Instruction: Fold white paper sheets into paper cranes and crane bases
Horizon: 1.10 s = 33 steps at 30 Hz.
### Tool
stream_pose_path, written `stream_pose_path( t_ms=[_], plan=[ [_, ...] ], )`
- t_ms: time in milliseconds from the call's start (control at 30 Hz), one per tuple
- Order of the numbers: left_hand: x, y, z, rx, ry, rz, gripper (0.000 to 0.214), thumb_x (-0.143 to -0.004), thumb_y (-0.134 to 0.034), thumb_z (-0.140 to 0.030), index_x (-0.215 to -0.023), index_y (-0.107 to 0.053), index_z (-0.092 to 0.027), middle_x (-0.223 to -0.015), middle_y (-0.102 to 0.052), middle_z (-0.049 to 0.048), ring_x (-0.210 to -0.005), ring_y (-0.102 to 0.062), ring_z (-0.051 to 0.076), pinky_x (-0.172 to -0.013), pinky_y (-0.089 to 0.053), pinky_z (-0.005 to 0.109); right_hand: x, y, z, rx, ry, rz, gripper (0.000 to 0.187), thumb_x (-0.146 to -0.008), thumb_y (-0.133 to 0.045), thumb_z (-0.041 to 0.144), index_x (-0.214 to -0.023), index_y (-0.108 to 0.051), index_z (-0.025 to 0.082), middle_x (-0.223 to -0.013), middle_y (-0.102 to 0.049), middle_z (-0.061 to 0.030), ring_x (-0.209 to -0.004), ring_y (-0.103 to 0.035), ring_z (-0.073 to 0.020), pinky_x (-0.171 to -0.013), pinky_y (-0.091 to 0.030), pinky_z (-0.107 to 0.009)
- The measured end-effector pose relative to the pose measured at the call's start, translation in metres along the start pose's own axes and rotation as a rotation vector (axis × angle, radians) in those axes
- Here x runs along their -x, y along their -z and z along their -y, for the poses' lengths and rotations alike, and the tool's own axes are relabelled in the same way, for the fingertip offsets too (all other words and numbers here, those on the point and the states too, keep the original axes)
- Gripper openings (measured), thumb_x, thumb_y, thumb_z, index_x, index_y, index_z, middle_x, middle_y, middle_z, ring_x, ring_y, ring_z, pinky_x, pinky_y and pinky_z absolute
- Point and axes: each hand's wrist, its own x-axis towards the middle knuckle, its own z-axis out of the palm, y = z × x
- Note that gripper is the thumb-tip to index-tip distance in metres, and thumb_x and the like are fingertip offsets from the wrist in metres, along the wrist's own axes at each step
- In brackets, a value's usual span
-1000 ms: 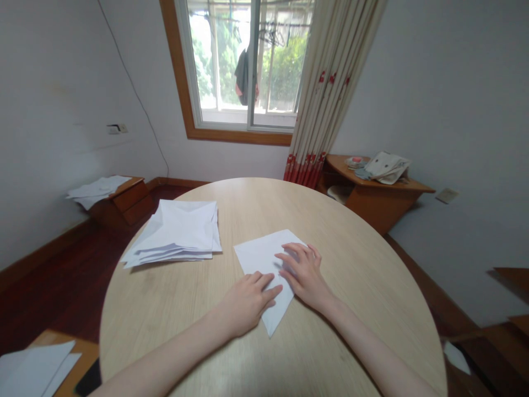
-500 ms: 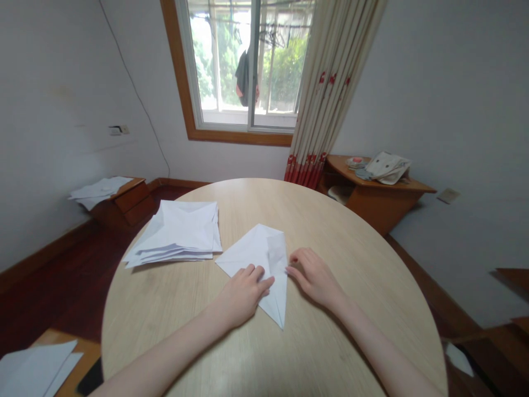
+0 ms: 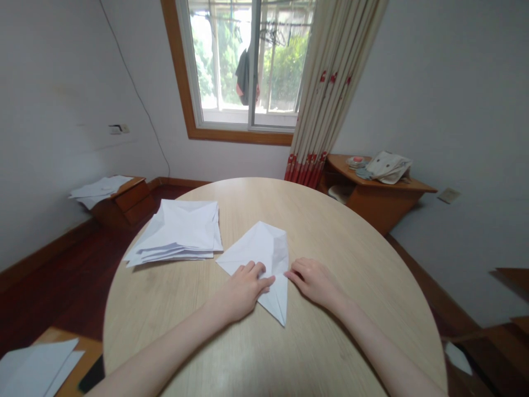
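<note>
A partly folded sheet of white paper (image 3: pixel 270 248) lies on the round table, one narrow corner pointing towards me. My left hand (image 3: pixel 247 285) rests on its lower left part, thumb stretched out across the paper and fingers slightly bent, pressing it down. At the sheet's right edge, my right hand (image 3: pixel 309 280) has thumb and index finger pinched on the paper's border, the other fingers curled. A raised flap shows along the right side, above the fingertips.
A stack of folded white papers (image 3: pixel 185 226) lies at the left on the light wooden table (image 3: pixel 330 353). More paper (image 3: pixel 41 366) is on a stool at lower left. A corner shelf (image 3: pixel 384 201) holding a cloth bag (image 3: pixel 388 167) stands behind right, beside the curtain (image 3: pixel 326 94).
My right hand has come slightly down and its fingertips have closed at the paper's edge. The flap on the right side is lifted differently. The left hand has barely moved.
</note>
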Motion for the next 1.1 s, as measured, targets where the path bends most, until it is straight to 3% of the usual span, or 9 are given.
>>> stream_pose_path(
  t_ms=[200, 367, 667, 1100],
  plan=[
    [0.001, 0.001, 0.001, 0.007, 0.005, 0.014, 0.032, -0.097, -0.045, -0.021, -0.126, -0.057, -0.023, -0.114, -0.055, 0.0121, -0.1, -0.052, 0.027, -0.081, -0.047, 0.04, 0.0, -0.002, -0.002, 0.015, -0.02, 0.006, 0.028, -0.097, -0.047, 0.028, -0.075, -0.061, 0.018, -0.077, -0.067, -0.0043, -0.075, -0.063, -0.0196, -0.066, -0.042, -0.029],
    [0.003, -0.004, 0.003, 0.102, 0.003, -0.034, 0.032, -0.096, -0.047, -0.019, -0.126, -0.058, -0.023, -0.121, -0.053, 0.0123, -0.112, -0.051, 0.026, -0.091, -0.048, 0.04, 0.001, -0.006, -0.001, 0.079, 0.01, -0.021, 0.024, -0.096, -0.049, 0.026, -0.077, -0.062, 0.019, -0.077, -0.067, -0.0044, -0.075, -0.064, -0.0208, -0.065, -0.041, -0.029],
    [0.004, -0.007, 0.006, 0.137, 0.026, -0.013, 0.035, -0.096, -0.048, -0.02, -0.13, -0.055, -0.025, -0.128, -0.049, 0.0129, -0.12, -0.048, 0.026, -0.096, -0.047, 0.042, 0.002, -0.006, 0.002, 0.214, 0.109, -0.001, 0.023, -0.097, -0.049, 0.025, -0.08, -0.062, 0.017, -0.08, -0.067, -0.007, -0.074, -0.062, -0.0224, -0.065, -0.04, -0.032],
    [0.005, -0.006, 0.004, 0.148, 0.031, -0.003, 0.035, -0.097, -0.046, -0.02, -0.13, -0.056, -0.024, -0.129, -0.047, 0.0138, -0.122, -0.046, 0.027, -0.095, -0.048, 0.042, 0.008, 0.007, 0.015, 0.034, 0.09, 0.148, 0.023, -0.094, -0.05, 0.019, -0.075, -0.063, 0.017, -0.081, -0.068, -0.0063, -0.077, -0.062, -0.0212, -0.068, -0.039, -0.03]
  ],
)
